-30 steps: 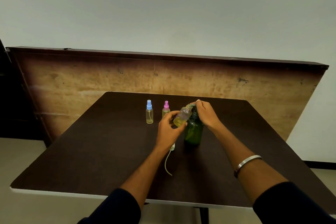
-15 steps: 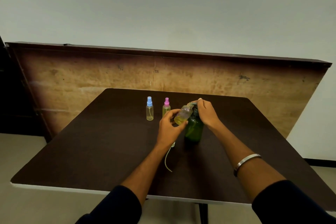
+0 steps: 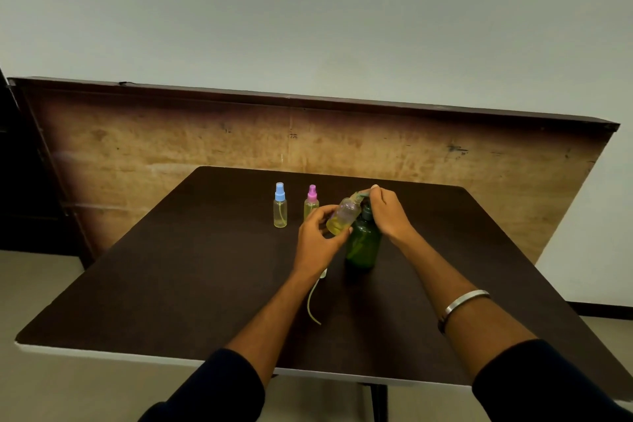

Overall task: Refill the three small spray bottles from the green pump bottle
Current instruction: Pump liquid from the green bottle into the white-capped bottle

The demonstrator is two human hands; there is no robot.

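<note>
The green pump bottle (image 3: 363, 245) stands upright near the middle of the dark table (image 3: 191, 271). My right hand (image 3: 388, 212) is curled over its pump head. My left hand (image 3: 318, 241) grips an uncapped small clear bottle (image 3: 342, 216), tilted with its mouth under the pump spout; yellowish liquid sits in its lower part. Farther left stand a blue-capped spray bottle (image 3: 280, 205) and a pink-capped spray bottle (image 3: 311, 202), both upright. A loose spray cap with its thin dip tube (image 3: 312, 303) lies on the table below my left wrist.
A large wooden board (image 3: 171, 154) leans against the wall behind the table. The table's white front edge (image 3: 102, 355) runs just ahead of my sleeves. A metal bangle (image 3: 462, 301) circles my right wrist.
The view has shifted slightly, so everything sits a little higher in the picture. Both hands keep the same hold on the tilted small bottle and the pump head.
</note>
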